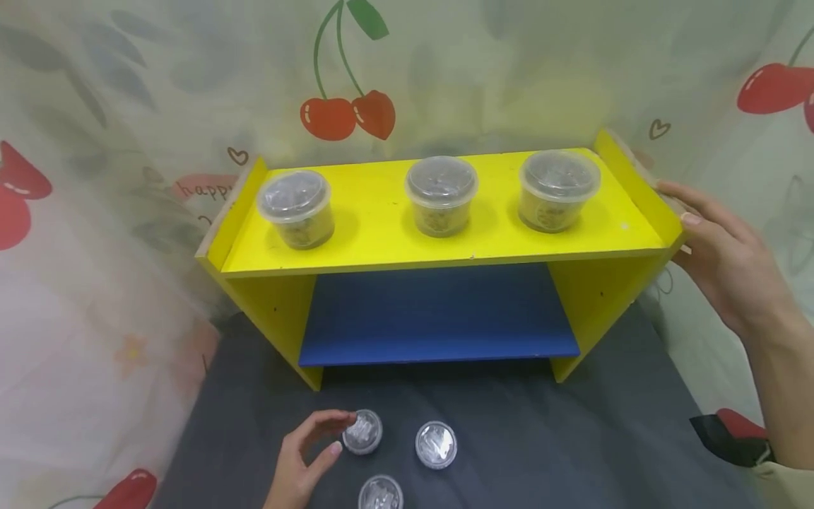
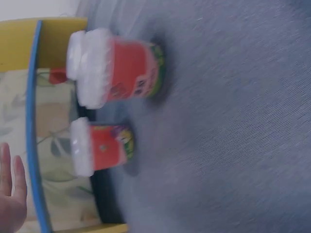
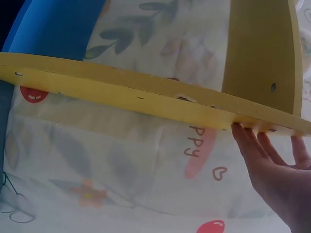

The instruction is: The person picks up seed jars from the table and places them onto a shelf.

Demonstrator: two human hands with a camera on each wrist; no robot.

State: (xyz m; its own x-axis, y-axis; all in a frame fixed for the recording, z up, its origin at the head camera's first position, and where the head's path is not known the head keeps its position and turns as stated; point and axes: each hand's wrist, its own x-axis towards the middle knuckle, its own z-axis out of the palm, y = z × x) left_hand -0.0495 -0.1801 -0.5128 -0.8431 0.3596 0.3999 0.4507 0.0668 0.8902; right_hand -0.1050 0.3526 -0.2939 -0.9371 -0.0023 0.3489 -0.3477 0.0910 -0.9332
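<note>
My left hand (image 1: 308, 456) is just left of a small lidded cup (image 1: 362, 431) on the dark cloth, thumb and fingers apart with nothing between them. Part of that hand (image 2: 12, 194) also shows at the edge of the left wrist view, where two cups with red labels stand, the larger cup (image 2: 129, 70) and the smaller one (image 2: 107, 148). With extended fingers, my right hand (image 1: 731, 254) touches the right side panel of a yellow and blue shelf (image 1: 375, 258). In the right wrist view its fingertips (image 3: 238, 130) lie against the panel's outer face.
On the yellow top board stand three clear lidded tubs: a left tub (image 1: 297, 208), a middle tub (image 1: 441, 196) and a right tub (image 1: 556, 191). Two more small cups, one (image 1: 436, 445) and another (image 1: 381, 493), are on the cloth. A printed curtain (image 1: 509, 71) hangs behind.
</note>
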